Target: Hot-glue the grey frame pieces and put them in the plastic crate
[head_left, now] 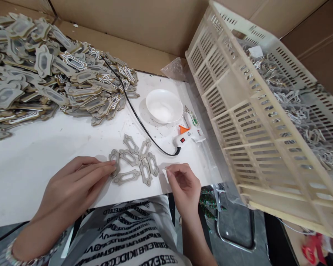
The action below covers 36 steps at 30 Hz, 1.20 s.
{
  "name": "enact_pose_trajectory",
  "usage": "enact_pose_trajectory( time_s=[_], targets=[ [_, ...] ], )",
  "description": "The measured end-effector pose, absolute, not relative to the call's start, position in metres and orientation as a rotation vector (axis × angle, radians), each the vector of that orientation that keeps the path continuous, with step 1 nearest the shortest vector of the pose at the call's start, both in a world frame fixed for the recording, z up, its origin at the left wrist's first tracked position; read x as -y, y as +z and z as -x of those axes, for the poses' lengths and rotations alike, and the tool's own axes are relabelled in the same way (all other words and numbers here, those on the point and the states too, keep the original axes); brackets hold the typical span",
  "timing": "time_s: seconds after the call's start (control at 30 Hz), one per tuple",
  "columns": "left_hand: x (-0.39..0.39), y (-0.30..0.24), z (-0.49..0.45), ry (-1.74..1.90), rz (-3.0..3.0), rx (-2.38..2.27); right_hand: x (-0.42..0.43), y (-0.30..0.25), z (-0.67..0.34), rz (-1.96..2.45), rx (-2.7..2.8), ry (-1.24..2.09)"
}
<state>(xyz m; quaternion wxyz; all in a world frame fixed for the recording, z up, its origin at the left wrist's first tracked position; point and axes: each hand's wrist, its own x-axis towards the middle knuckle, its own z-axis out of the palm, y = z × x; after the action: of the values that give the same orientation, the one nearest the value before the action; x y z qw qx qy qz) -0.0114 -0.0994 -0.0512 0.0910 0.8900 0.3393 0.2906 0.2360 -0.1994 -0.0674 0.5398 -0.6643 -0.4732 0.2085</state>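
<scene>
Several small grey ornamental frames [127, 176] with long slots lie flat in a loose cluster on the white table [72, 147]. At the cluster's left edge, the closed fingers of my left hand [77, 181] hold one grey frame [115, 162] by its left side; the thumb is mostly hidden. My right hand [184, 183] is just right of the cluster, thumb and index finger pinched together. A small whitish patch shows by those fingertips, but I cannot make out what it is. A white glue gun [188, 136] with an orange trigger lies beyond my right hand.
A big heap of frames [58, 70] covers the back left. A white bowl [164, 106] stands behind the glue gun, whose black cord [138, 116] crosses the table. At right, a cream plastic crate [238, 125] holds bagged pieces. Cardboard [127, 22] walls the back.
</scene>
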Motion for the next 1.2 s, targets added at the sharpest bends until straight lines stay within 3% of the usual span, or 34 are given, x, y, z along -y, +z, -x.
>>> enact_pose_trajectory(
  time_s=[0.53, 0.7, 0.9, 1.2],
  targets=[
    [0.101, -0.052, 0.013, 0.825, -2.761, -0.983, 0.2, -0.069, -0.237, 1.597, 1.135, 0.472],
    [0.106, -0.041, 0.01, 0.918, -2.575, -1.12, 0.202, -0.063, -0.235, 1.548, 1.126, 0.503],
    [0.123, -0.029, -0.011, 0.966, -2.242, -0.854, 0.205, -0.043, -0.213, 1.356, 1.264, 0.722],
    [0.125, -0.032, -0.006, 0.743, -1.951, -0.896, 0.201, -0.038, -0.199, 1.236, 1.305, 0.764]
  ],
)
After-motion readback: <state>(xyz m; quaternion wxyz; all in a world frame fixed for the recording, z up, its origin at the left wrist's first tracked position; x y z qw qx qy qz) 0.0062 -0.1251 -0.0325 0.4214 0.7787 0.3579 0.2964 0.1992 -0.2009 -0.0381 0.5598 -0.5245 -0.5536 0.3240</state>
